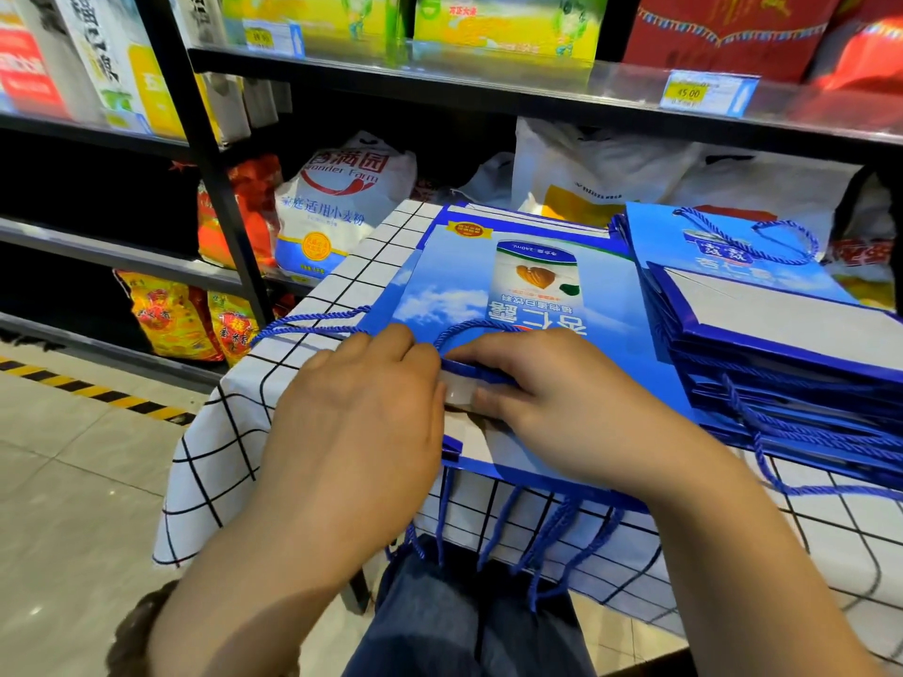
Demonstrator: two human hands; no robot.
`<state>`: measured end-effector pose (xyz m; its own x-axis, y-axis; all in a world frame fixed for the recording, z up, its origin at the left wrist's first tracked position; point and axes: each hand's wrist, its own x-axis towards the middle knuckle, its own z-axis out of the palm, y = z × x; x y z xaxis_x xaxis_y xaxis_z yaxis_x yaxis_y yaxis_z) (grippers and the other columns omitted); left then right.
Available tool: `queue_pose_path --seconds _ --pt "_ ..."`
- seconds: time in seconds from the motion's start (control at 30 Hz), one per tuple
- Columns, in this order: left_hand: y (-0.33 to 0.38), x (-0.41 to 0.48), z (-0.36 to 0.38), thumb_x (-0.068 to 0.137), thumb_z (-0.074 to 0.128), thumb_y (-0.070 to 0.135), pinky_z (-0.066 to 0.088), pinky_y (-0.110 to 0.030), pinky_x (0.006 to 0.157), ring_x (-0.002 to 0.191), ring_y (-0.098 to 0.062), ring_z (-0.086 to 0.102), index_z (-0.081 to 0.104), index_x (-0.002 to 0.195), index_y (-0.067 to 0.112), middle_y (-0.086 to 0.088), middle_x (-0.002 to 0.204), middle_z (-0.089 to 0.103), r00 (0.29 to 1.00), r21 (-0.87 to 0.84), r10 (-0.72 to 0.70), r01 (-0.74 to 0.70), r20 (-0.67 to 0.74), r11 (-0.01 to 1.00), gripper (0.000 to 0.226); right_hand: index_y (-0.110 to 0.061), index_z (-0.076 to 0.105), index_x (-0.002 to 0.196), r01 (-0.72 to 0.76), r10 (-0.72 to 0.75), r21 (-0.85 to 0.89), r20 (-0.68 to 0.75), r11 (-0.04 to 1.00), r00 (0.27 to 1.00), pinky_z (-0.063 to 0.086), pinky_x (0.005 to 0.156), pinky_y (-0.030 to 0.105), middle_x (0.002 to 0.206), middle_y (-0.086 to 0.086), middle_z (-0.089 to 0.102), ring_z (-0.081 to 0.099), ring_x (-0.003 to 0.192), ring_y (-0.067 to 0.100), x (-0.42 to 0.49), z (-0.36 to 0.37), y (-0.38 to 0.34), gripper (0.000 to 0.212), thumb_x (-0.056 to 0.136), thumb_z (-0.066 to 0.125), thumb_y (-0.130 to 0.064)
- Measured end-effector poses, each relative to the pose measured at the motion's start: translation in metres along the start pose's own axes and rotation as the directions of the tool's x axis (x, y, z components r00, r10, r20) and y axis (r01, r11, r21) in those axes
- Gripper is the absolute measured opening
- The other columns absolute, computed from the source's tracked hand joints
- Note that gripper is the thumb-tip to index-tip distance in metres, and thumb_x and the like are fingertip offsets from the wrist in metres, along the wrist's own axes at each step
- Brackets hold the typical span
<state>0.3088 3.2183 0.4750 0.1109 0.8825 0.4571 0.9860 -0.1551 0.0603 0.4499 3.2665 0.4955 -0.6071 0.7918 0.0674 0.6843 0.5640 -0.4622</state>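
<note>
A flat blue paper gift bag (513, 285), printed with a drink can and clouds, lies on the table with its opening toward me. Its blue rope handles (312, 322) loop out to the left and over the front. My left hand (361, 412) sits at the bag's near rim with its fingers curled down over the edge. My right hand (552, 398) meets it from the right, and its thumb and fingers pinch the blue rim. The bag's white inside shows just below my hands.
A stack of several folded blue bags (782, 344) lies at the right of the table. A white cloth with a black grid (234, 432) covers the table. Store shelves behind hold flour sacks (337, 207), boxes and white bags. Tiled floor with a yellow-black stripe (97, 393) lies to the left.
</note>
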Motion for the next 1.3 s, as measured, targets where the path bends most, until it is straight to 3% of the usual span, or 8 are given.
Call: queue_pose_path --seconds 0.17,0.33,0.5,0.73,0.83,0.93,1.07,1.3 --pt "-0.012 -0.002 0.001 0.079 0.019 0.041 0.030 -0.017 0.056 0.075 -0.010 0.039 0.034 0.061 0.028 0.010 0.076 0.043 0.987 -0.328 0.061 -0.010 0.146 0.944 0.027 -0.036 0.057 0.110 -0.030 0.028 -0.024 -0.061 0.999 0.998 0.049 0.082 0.041 0.106 -0.008 0.065 0.057 0.100 0.018 -0.001 0.005 0.008 0.024 0.090 0.051 -0.025" --pt "-0.019 -0.013 0.013 0.075 0.034 0.050 0.042 -0.029 0.059 0.075 -0.009 0.051 0.042 0.064 0.024 0.009 0.080 0.054 0.999 -0.490 -0.007 0.032 0.053 0.871 0.029 -0.043 0.044 0.129 -0.044 0.037 0.091 0.077 0.995 0.996 0.043 0.087 0.029 0.100 -0.015 0.056 0.051 0.095 0.005 -0.004 0.001 0.007 0.047 0.086 0.052 -0.027" --pt "-0.018 -0.014 0.012 0.069 0.047 0.045 0.045 -0.032 0.065 0.079 -0.009 0.055 0.038 0.071 0.029 0.011 0.079 0.061 0.994 -0.539 -0.112 0.094 -0.001 0.837 0.018 -0.033 0.061 0.109 -0.070 0.043 0.201 0.135 0.977 0.990 0.038 0.097 0.028 0.111 -0.009 0.059 0.051 0.106 0.006 0.003 -0.001 0.008 0.025 0.093 0.044 -0.023" --pt "-0.020 -0.014 0.009 0.068 0.042 0.049 0.047 -0.022 0.069 0.085 0.001 0.052 0.043 0.087 0.037 0.023 0.099 0.052 0.997 -0.522 -0.077 0.067 0.002 0.850 0.022 -0.025 0.052 0.081 -0.179 0.173 -0.009 -0.194 0.984 0.966 0.044 0.072 0.035 0.078 -0.004 0.054 0.050 0.079 0.019 0.006 0.010 0.014 0.016 0.091 0.049 -0.037" --pt "-0.019 -0.014 0.009 0.072 0.051 0.038 0.041 -0.013 0.077 0.087 0.008 0.050 0.046 0.090 0.039 0.026 0.104 0.050 0.997 -0.570 -0.079 0.062 -0.005 0.819 0.019 -0.029 0.059 0.089 -0.165 0.159 -0.007 -0.243 0.986 0.957 0.047 0.078 0.037 0.087 -0.008 0.059 0.055 0.089 0.017 -0.002 0.004 0.013 0.017 0.086 0.053 -0.045" --pt "-0.017 -0.011 0.010 0.070 0.050 0.041 0.044 -0.011 0.071 0.083 0.007 0.055 0.051 0.090 0.037 0.021 0.101 0.054 0.986 -0.643 -0.137 0.047 -0.092 0.765 0.020 -0.036 0.047 0.126 -0.076 0.075 -0.009 -0.094 0.997 0.993 0.044 0.094 0.034 0.117 -0.017 0.055 0.050 0.111 0.006 -0.014 -0.005 -0.006 0.061 0.073 0.052 -0.066" --pt "-0.010 -0.007 0.009 0.069 0.055 0.034 0.052 -0.018 0.076 0.090 0.001 0.060 0.058 0.086 0.036 0.013 0.097 0.062 0.932 -0.825 -0.310 0.023 -0.186 0.564 0.017 -0.031 0.022 0.140 0.034 -0.050 -0.333 -0.042 0.942 0.998 0.044 0.088 0.035 0.131 -0.008 0.049 0.049 0.116 0.018 -0.017 0.000 -0.027 0.060 0.088 0.041 -0.054" --pt "0.009 -0.013 0.009 0.072 0.059 0.006 0.050 -0.017 0.078 0.104 -0.007 0.061 0.049 0.097 0.026 0.006 0.110 0.058 0.709 -0.993 -0.696 -0.107 -0.111 0.050 0.034 -0.019 0.057 0.115 0.071 -0.152 -0.234 -0.351 0.970 0.924 0.051 0.071 0.043 0.096 0.007 0.070 0.062 0.089 0.036 -0.011 -0.006 -0.026 0.035 0.097 0.033 -0.037"
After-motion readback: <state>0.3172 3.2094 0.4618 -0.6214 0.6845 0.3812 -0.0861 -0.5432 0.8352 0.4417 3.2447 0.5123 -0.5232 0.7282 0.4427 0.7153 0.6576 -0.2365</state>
